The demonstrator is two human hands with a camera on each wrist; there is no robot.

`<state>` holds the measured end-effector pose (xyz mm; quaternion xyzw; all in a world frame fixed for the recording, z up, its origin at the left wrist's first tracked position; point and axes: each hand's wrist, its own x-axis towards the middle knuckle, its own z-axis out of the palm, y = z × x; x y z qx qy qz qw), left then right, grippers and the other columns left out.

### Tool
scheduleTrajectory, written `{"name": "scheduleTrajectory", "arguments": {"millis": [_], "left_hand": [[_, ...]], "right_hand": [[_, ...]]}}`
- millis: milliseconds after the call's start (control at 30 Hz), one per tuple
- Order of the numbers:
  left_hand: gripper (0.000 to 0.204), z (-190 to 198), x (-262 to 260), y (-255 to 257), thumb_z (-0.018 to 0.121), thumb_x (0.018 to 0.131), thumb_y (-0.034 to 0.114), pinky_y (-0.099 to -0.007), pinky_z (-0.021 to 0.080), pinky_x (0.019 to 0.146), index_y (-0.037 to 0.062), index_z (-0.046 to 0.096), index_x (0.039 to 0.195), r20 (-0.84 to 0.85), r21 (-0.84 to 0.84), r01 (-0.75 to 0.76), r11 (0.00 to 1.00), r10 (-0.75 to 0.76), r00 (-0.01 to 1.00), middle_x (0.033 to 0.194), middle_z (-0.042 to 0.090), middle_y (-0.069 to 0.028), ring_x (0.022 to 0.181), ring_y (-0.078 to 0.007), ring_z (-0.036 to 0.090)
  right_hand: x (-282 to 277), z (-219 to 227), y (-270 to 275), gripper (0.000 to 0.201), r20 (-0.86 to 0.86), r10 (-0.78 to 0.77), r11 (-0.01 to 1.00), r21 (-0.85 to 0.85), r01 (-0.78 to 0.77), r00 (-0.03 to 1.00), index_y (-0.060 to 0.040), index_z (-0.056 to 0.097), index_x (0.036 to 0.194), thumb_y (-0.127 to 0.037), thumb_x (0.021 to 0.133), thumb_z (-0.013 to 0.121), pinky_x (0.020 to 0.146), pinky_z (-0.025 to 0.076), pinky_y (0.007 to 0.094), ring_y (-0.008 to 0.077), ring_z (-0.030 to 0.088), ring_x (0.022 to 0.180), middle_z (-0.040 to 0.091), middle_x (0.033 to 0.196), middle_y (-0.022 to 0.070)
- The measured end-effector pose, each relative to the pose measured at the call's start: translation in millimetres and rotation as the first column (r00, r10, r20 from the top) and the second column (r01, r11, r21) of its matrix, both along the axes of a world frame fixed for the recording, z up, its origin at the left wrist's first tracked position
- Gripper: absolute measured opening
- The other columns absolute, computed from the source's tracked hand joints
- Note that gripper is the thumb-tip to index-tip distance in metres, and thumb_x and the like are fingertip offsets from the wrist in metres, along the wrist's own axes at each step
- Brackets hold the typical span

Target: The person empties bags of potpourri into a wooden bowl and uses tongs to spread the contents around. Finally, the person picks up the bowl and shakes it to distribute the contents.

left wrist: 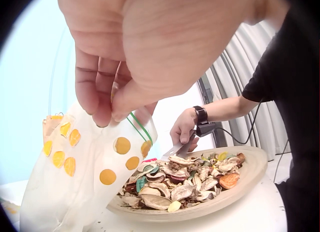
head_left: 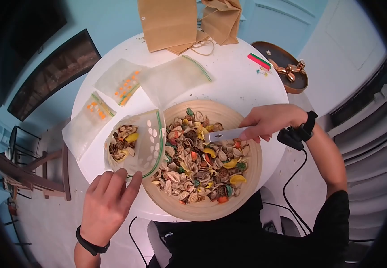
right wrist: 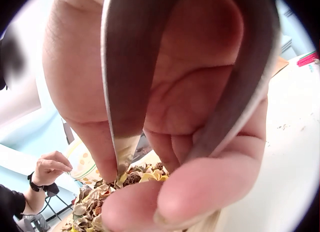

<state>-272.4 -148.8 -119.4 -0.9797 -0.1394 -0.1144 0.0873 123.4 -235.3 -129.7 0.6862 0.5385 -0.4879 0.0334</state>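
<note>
My left hand (head_left: pixel 108 196) pinches the green-striped rim of a translucent zip bag (head_left: pixel 145 156), keeping its mouth spread toward the bowl. Dried potpourri with a yellow piece and cones (head_left: pixel 124 143) lies inside the bag. Metal tongs (head_left: pixel 224 135) are gripped in my right hand (head_left: pixel 265 121), their tips down among the potpourri (head_left: pixel 202 156) in a wide round wooden bowl (head_left: pixel 251 187). In the right wrist view, the two bent arms of the tongs (right wrist: pixel 132 67) run between thumb and fingers. Yellow petals sit right at the tips.
Three more zip bags lie behind and left: a large one (head_left: pixel 171 82) and two with orange dots, one nearer the back (head_left: pixel 113 76) and one by the left edge (head_left: pixel 81 129). Paper bags (head_left: pixel 173 24) stand at the back. Red and green strips (head_left: pixel 259 61) lie back right, near a side tray (head_left: pixel 298 82).
</note>
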Motion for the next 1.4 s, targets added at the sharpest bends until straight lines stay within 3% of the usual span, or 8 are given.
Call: {"name": "scheduleTrajectory", "arguments": {"millis": [333,500,1000,1167,1233,1267,1333,1400], "left_hand": [[0.054,-3,0,-3,0.065,0.062,-0.006,-0.0375,0.053,0.067,0.0046,0.070,0.115,0.033,-0.031,-0.035,0.999,0.036,0.999,0.100,0.058,-0.0085,0.078,-0.0223,0.060],[0.045,-1,1,-1,0.067,0.071,0.002,-0.0370,0.051,0.070,0.0027,0.069,0.116,-0.010,-0.046,-0.014,0.999,0.014,1.000,0.102,0.058,-0.0107,0.082,-0.0237,0.059],[0.046,-3,0,3,0.067,0.070,0.005,-0.0347,0.053,0.073,0.0027,0.069,0.116,0.008,0.004,0.035,0.999,-0.035,0.999,0.103,0.057,-0.0101,0.088,-0.0224,0.060],[0.046,0,0,2,0.066,0.072,0.007,-0.0343,0.054,0.074,0.0028,0.068,0.118,-0.022,-0.012,0.012,1.000,-0.012,1.000,0.105,0.058,-0.0099,0.089,-0.0226,0.061],[0.047,2,2,3,0.066,0.072,0.007,-0.0343,0.054,0.074,0.0027,0.068,0.118,-0.023,-0.006,0.018,1.000,-0.018,1.000,0.105,0.058,-0.0098,0.089,-0.0227,0.061],[0.046,2,2,2,0.066,0.072,0.006,-0.0342,0.054,0.074,0.0028,0.068,0.118,-0.020,-0.010,0.017,1.000,-0.017,1.000,0.105,0.058,-0.0096,0.088,-0.0227,0.061],[0.047,2,5,-2,0.068,0.070,-0.005,-0.0370,0.053,0.068,0.0047,0.069,0.116,0.047,-0.057,-0.008,0.998,0.011,0.999,0.098,0.059,-0.0085,0.081,-0.0234,0.061],[0.047,3,5,-3,0.068,0.070,-0.005,-0.0369,0.053,0.068,0.0046,0.069,0.116,0.039,-0.056,-0.015,0.998,0.017,0.999,0.099,0.059,-0.0085,0.080,-0.0234,0.060]], "right_hand": [[-22,-9,0,0.033,-0.009,-0.103,0.993,0.063,0.103,0.995,-0.0041,0.077,0.103,-0.035,0.095,0.069,0.057,0.048,0.0255,0.0095,0.059,0.063,0.060,0.067,0.0001],[-21,-15,-8,0.037,-0.055,-0.126,0.972,0.194,0.135,0.990,-0.0007,0.077,0.102,-0.036,0.091,0.070,0.053,0.048,0.0272,0.0131,0.061,0.056,0.063,0.064,0.0042],[-27,43,-20,0.032,0.010,-0.276,0.909,0.328,0.258,0.961,-0.0057,0.077,0.112,-0.030,0.092,0.071,0.052,0.047,0.0247,0.0087,0.056,0.055,0.064,0.066,0.0016],[-54,69,10,0.031,-0.004,-0.189,0.916,0.360,0.177,0.982,-0.0061,0.075,0.117,-0.023,0.092,0.073,0.055,0.048,0.0225,0.0049,0.059,0.059,0.068,0.071,-0.0013],[-65,61,26,0.030,-0.054,0.039,0.899,0.437,-0.012,0.998,-0.0055,0.076,0.112,-0.026,0.091,0.074,0.057,0.049,0.0262,0.0094,0.061,0.060,0.069,0.070,0.0022],[-73,52,35,0.030,-0.062,0.039,0.895,0.446,-0.007,0.997,-0.0055,0.076,0.112,-0.026,0.091,0.074,0.057,0.049,0.0262,0.0094,0.061,0.060,0.069,0.070,0.0022],[-87,38,47,0.040,0.065,0.207,0.743,0.639,-0.200,0.976,0.0025,0.075,0.088,-0.037,0.089,0.070,0.054,0.046,0.0372,0.0242,0.060,0.053,0.062,0.057,0.0139],[-86,42,46,0.042,0.045,0.199,0.740,0.649,-0.180,0.979,0.0030,0.074,0.085,-0.039,0.088,0.070,0.055,0.046,0.0385,0.0274,0.060,0.053,0.061,0.057,0.0161]]}}
